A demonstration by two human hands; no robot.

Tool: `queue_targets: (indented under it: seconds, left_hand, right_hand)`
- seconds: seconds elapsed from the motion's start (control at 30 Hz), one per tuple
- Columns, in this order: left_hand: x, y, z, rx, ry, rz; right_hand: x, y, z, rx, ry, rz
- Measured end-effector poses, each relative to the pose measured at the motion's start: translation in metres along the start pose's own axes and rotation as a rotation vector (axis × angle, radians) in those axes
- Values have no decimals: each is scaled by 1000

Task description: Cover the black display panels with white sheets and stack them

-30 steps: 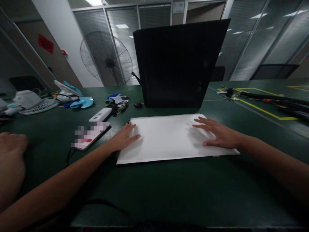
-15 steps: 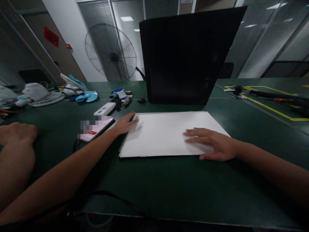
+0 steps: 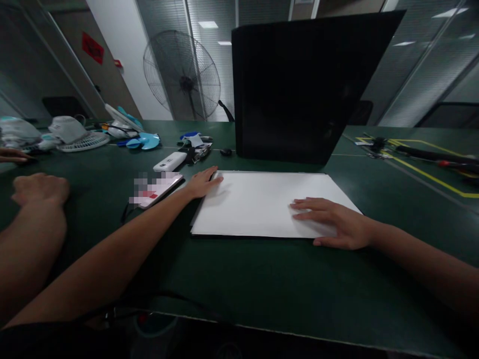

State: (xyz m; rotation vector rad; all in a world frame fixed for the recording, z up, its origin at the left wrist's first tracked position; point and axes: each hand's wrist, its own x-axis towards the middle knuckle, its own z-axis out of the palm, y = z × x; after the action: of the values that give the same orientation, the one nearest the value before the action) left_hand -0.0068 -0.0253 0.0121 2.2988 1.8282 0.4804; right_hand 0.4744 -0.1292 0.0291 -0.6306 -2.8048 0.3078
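Green table [image 3: 262,289] in a glass-partitioned office, head view. Left hand [image 3: 204,183]: laid flat and unclenched, fingers extended, resting on the far left corner of the white panel [image 3: 258,202]; nothing is pinched. Right hand [image 3: 337,222]: likewise flat, palm down, fingers extended and close together, pressed on the near right part of the same panel, with the thumb along its near edge on the table. The white panel lies flat on the table directly ahead of the person, between the two forearms, a dark rim showing along its near edge.

Just behind the panel a black board [image 3: 299,89] stands upright, leaning slightly. Just left of the left hand lies a phone [image 3: 159,188], screen up, and beyond it a white oblong device [image 3: 170,161]. Further left, a second person's closed hand [image 3: 41,188] rests on the table. Along the far left edge: a blue fan blade [image 3: 144,143] and a white fan grille [image 3: 80,142]. A large floor fan [image 3: 182,75] stands behind the table. Yellow tape lines [image 3: 430,174] mark the surface at the right.
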Motion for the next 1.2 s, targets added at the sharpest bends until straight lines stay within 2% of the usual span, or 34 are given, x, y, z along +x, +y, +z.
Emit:
queue_targets:
  seconds: [0.13, 0.3, 0.63, 0.9, 1.03, 1.13, 1.2]
  left_hand:
    - [4, 0, 2, 32, -54, 11]
    - [15, 1, 4, 38, -45, -4]
    - [12, -6, 6, -151, 71, 85]
    - [14, -8, 7, -73, 24, 202]
    - [12, -4, 8, -29, 70, 257]
    - [8, -1, 9, 40, 128, 229]
    - [4, 2, 8, 75, 111, 196]
  right_hand:
    - [1, -1, -1, -45, -14, -31]
    - [2, -1, -1, -65, -27, -25]
    - [3, -3, 0, -83, 17, 30]
    - [2, -4, -2, -57, -2, 8]
    - [3, -10, -1, -45, -16, -11]
    - [4, -13, 0, -39, -23, -13]
    - [5, -13, 0, -31, -27, -12]
